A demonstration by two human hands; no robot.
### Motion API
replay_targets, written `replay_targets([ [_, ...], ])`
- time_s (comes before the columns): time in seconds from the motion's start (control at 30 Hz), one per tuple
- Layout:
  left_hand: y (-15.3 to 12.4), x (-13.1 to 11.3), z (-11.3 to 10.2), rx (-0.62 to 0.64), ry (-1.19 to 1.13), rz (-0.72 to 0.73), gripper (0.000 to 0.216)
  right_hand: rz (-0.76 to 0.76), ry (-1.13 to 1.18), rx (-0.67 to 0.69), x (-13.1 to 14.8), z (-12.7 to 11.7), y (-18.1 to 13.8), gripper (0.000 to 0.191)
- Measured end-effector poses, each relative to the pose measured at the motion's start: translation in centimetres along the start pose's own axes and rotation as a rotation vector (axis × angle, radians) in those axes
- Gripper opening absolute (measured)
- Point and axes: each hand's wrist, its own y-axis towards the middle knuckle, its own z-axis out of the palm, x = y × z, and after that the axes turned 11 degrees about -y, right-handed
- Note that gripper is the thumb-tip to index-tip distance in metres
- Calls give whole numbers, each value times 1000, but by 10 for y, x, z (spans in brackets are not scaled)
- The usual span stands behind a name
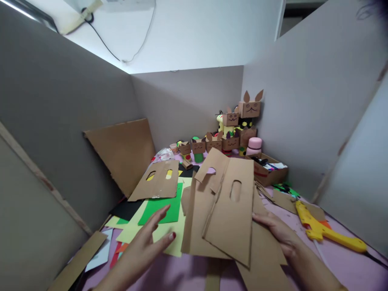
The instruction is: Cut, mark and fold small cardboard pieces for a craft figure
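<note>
My right hand (280, 234) grips the right edge of a stack of brown cardboard pieces (224, 214) with oval slots cut in them, tilted up above the table. My left hand (145, 242) hovers with fingers stretched out, just left of the stack, over sheets of yellow paper (169, 232) and green paper (160, 206). It holds nothing. Another slotted cardboard piece (157, 180) lies flat behind the green sheet.
A yellow glue gun (321, 230) lies at the right on the pink table. Cardboard box animals (239, 125) and a pink-capped bottle (254, 146) stand at the back, beside an open cardboard box (269, 171). A large cardboard sheet (124, 151) leans on the left wall. Grey partitions close in all sides.
</note>
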Motion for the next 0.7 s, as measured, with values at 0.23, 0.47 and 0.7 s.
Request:
replay_targets([
  [0.23,19,-42,54,-235,43,149,63,-132,-14,163,-19,8,7,41],
  [0.47,11,-30,35,-43,-809,-397,91,-135,0,124,-18,32,10,35],
  [0.7,-6,-13,-9,-122,-1053,-525,73,-262,-28,203,2,61,11,24],
])
